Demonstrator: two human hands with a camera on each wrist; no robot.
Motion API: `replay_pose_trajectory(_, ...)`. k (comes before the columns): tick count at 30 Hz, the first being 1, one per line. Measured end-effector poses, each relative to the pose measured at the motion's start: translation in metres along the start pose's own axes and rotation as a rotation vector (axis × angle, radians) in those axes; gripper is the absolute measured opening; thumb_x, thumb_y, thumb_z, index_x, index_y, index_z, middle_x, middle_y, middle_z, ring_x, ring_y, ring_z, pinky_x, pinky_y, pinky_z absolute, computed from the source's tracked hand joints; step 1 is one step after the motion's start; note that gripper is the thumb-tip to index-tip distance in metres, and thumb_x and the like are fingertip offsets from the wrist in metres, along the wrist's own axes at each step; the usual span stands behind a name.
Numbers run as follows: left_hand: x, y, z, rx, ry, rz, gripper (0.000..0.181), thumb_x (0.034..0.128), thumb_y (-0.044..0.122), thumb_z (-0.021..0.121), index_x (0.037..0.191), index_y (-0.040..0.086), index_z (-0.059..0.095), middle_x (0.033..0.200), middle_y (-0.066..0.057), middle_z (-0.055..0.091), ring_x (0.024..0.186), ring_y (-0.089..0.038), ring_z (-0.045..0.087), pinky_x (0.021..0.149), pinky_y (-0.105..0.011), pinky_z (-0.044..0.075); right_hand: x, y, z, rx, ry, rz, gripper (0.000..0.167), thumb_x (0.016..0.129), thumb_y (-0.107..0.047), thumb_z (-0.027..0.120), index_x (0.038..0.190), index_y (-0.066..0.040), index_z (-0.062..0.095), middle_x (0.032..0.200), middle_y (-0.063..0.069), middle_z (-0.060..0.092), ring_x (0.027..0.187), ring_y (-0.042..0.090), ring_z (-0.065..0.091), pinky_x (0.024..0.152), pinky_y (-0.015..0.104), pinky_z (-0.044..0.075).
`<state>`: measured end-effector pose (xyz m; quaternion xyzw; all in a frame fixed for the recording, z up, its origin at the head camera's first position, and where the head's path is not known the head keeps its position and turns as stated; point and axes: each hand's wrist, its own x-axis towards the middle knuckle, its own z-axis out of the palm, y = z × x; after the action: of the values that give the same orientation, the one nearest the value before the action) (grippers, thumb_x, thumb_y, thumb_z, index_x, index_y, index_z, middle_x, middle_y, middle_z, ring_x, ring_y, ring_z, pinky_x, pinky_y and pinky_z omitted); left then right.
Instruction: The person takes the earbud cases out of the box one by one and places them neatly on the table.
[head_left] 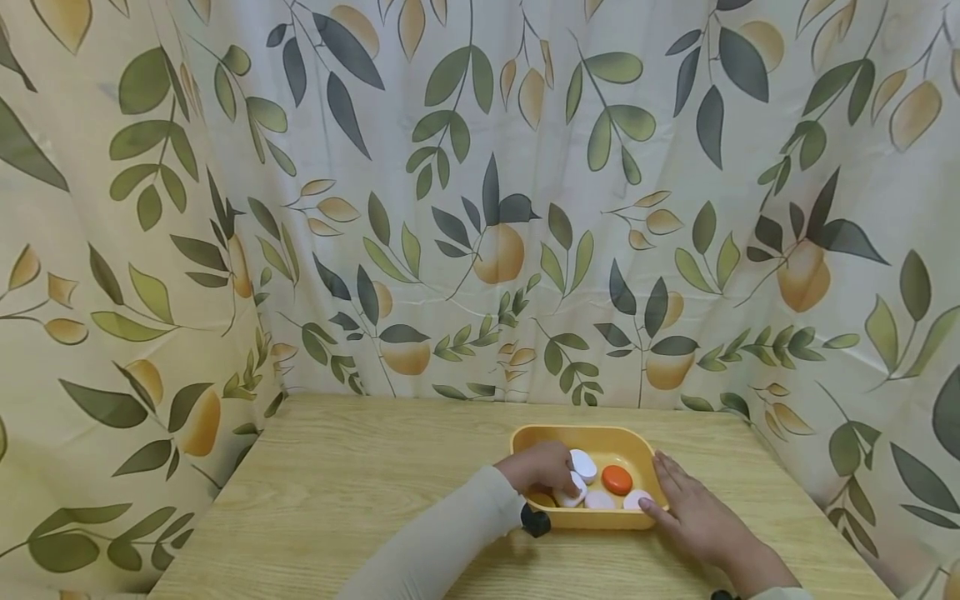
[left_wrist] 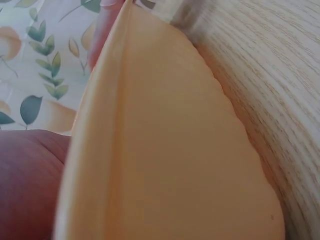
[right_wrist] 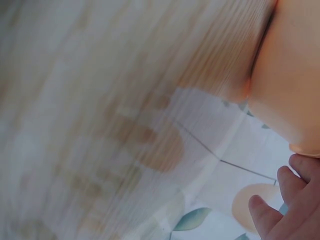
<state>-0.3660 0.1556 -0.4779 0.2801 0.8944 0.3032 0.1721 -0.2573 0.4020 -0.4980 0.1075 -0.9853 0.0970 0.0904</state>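
Note:
A yellow tray (head_left: 592,521) with rounded corners stands on the table and holds several smooth, rounded pieces. My left hand (head_left: 542,465) reaches over its left side, fingers bent down inside, pinching a white rounded piece (head_left: 570,492); the thumb is hidden. Just behind lies another white piece (head_left: 583,465). An orange piece (head_left: 617,480) sits right of the middle, with pale pinkish pieces (head_left: 599,500) along the front wall. My right hand (head_left: 701,512) rests against the tray's right end, fingers straight along the outside and thumb at the front corner.
The light wooden table (head_left: 360,467) extends around the tray. A leaf-and-fruit patterned curtain (head_left: 480,208) hangs behind it and along both sides. In the left wrist view, the tray's outer wall (left_wrist: 185,130) fills much of the picture.

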Motion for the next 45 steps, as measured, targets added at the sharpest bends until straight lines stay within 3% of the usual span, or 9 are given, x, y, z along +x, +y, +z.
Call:
replay_pose_trajectory(8,-0.005,0.001,-0.003,-0.196,-0.039,-0.026,0.019,0.0774,0.002,0.079,0.069,0.005,0.063,0.061,0.001,0.051,0.05,-0.011,0.045,0.043,-0.021,0.037,0.001,-0.001,0.0,-0.001,0.004,-0.002,0.081,0.099,-0.052,0.047,0.145,0.011,0.03,0.153,0.026,0.026,0.138,0.045,0.026,0.107,0.061,0.028)
replay_pose_trajectory(16,-0.006,0.005,-0.004,-0.323,-0.029,-0.071,0.015,0.0808,0.002,0.078,0.082,0.003,0.063,0.075,-0.003,0.059,0.055,-0.014,0.055,0.051,-0.026,0.052,0.001,-0.003,-0.001,0.002,0.012,-0.004,0.08,0.099,-0.051,0.048,0.145,0.012,0.031,0.152,0.027,0.027,0.138,0.045,0.027,0.106,0.061,0.029)
replay_pose_trajectory(23,-0.006,0.006,-0.003,-0.341,0.009,-0.021,0.02,0.079,0.004,0.081,0.083,0.004,0.061,0.072,-0.002,0.059,0.052,-0.013,0.055,0.052,-0.029,0.054,0.0,-0.003,-0.001,-0.01,0.008,-0.003,0.08,0.099,-0.052,0.048,0.145,0.012,0.032,0.152,0.027,0.028,0.137,0.046,0.028,0.106,0.061,0.029)
replay_pose_trajectory(33,-0.006,0.005,-0.004,-0.51,0.046,-0.018,0.02,0.0798,0.0,0.079,0.088,0.002,0.06,0.079,-0.006,0.058,0.064,-0.016,0.06,0.061,-0.036,0.059,-0.002,-0.004,-0.002,-0.026,0.017,-0.019,0.08,0.099,-0.052,0.048,0.144,0.011,0.033,0.152,0.026,0.029,0.138,0.045,0.027,0.106,0.061,0.03)
replay_pose_trajectory(41,-0.01,0.003,-0.014,-0.561,0.059,-0.009,0.019,0.0808,-0.001,0.078,0.09,0.002,0.061,0.082,-0.008,0.057,0.066,-0.018,0.061,0.063,-0.041,0.059,-0.001,-0.009,-0.011,-0.104,0.006,-0.027,0.08,0.099,-0.055,0.043,0.144,0.011,0.035,0.152,0.027,0.029,0.139,0.045,0.023,0.113,0.057,0.017)
replay_pose_trajectory(45,-0.014,-0.002,-0.02,-0.594,0.054,-0.012,0.019,0.0812,0.001,0.078,0.09,0.002,0.061,0.083,-0.008,0.058,0.067,-0.019,0.063,0.064,-0.042,0.059,-0.002,-0.01,-0.013,-0.126,-0.007,-0.032,0.08,0.1,-0.055,0.042,0.143,0.012,0.035,0.152,0.027,0.028,0.14,0.045,0.022,0.117,0.048,0.001)
